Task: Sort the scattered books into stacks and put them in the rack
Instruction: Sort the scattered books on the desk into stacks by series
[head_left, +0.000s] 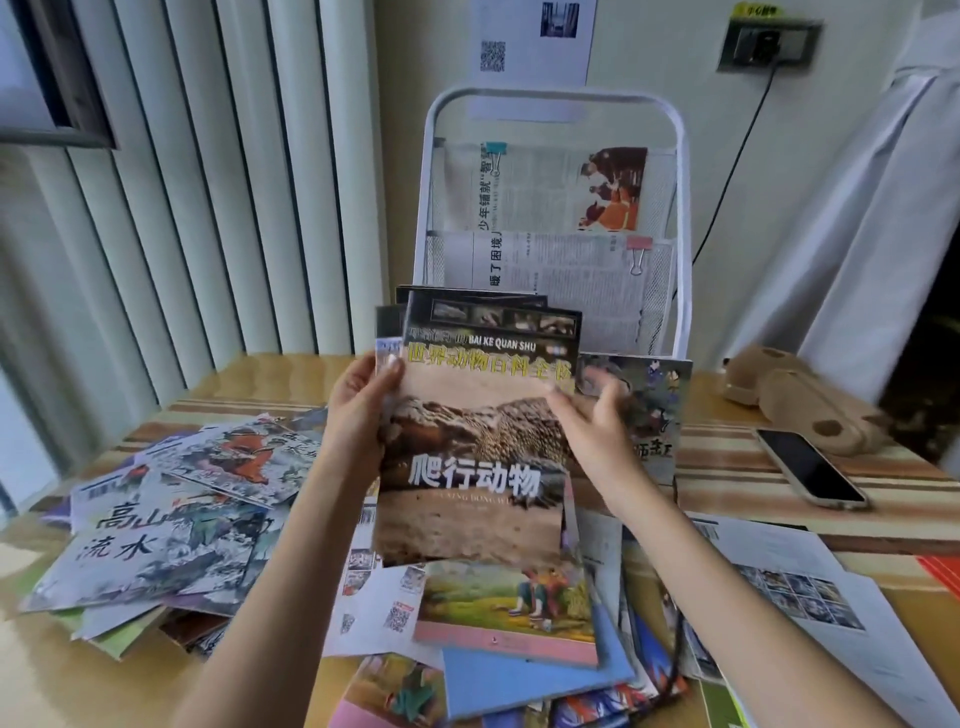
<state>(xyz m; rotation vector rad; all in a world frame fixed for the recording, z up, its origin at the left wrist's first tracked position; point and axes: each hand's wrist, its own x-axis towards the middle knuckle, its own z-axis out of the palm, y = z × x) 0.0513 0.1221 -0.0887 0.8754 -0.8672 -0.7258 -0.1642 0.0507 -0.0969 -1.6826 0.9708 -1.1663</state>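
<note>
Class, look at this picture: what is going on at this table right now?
A person is sorting books. The left hand grips a small stack of books upright above the table, a reptile book in front. The right hand is open at the stack's right edge. Many more books lie scattered on the table. The white rack behind holds clipped newspapers.

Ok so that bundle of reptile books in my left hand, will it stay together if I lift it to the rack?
Probably not one-handed: the reptile books are thin and already fanned unevenly at the top. Glossy covers likely slide. Left hand grips one edge only.
</note>
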